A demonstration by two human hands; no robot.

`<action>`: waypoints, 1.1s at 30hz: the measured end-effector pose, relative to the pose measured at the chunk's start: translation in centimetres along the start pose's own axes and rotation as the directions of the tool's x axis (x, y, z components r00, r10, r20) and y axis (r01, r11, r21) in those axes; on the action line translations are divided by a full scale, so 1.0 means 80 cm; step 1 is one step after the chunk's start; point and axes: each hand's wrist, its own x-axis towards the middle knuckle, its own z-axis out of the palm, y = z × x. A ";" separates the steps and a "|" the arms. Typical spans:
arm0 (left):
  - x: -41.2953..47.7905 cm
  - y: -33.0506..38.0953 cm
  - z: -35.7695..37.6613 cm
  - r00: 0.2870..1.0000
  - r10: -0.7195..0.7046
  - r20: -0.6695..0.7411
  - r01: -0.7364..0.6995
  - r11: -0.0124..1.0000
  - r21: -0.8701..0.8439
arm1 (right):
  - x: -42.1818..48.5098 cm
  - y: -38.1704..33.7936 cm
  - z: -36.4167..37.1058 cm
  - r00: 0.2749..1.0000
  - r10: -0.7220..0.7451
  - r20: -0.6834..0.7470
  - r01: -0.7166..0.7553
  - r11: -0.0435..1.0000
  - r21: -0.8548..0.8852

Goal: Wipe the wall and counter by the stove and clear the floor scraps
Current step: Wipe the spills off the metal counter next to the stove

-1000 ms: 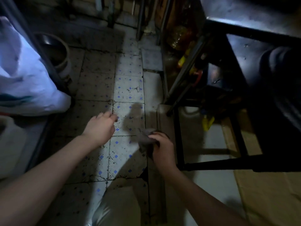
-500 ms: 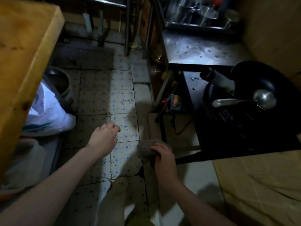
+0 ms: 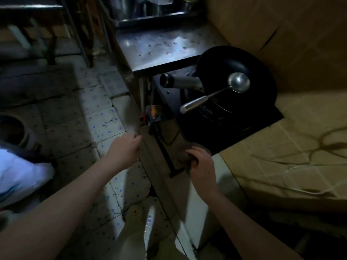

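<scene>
My right hand (image 3: pixel 201 164) grips a bunched grey-brown cloth (image 3: pixel 185 153) just in front of the black stove (image 3: pixel 244 124). My left hand (image 3: pixel 125 147) hangs over the speckled floor tiles (image 3: pixel 101 124) with fingers loosely curled and nothing in it. On the stove sits a black wok (image 3: pixel 225 62) with a steel ladle (image 3: pixel 238 82) lying in it. The steel counter (image 3: pixel 159 49) beyond the stove carries small scraps. A tan tiled counter (image 3: pixel 293 156) lies to the right, below the brown wall (image 3: pixel 281 34).
A white sack (image 3: pixel 20 175) and a metal pot (image 3: pixel 13 130) stand on the floor at left. Metal table legs (image 3: pixel 82 38) rise at the back. Steel pots (image 3: pixel 146 6) sit on a rack behind the steel counter. A cord (image 3: pixel 319 147) trails over the tiled counter.
My view has lifted from the floor to the stove. Both hands have risen, and the right hand with the cloth has come closer to the stove's front corner.
</scene>
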 end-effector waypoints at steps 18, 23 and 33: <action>0.093 -0.010 -0.017 0.954 0.298 -0.008 -0.298 0.954 -0.015 | 0.092 0.056 0.030 0.868 0.493 0.055 -0.495 0.869 0.013; 0.092 -0.046 -0.017 0.952 0.300 0.065 -0.299 0.954 -0.025 | 0.107 0.029 0.058 0.915 0.404 0.006 -0.398 0.903 -0.163; 0.095 -0.021 -0.019 0.933 0.329 0.147 -0.333 0.943 0.002 | 0.103 0.058 0.040 0.925 0.366 0.107 -0.345 0.922 -0.175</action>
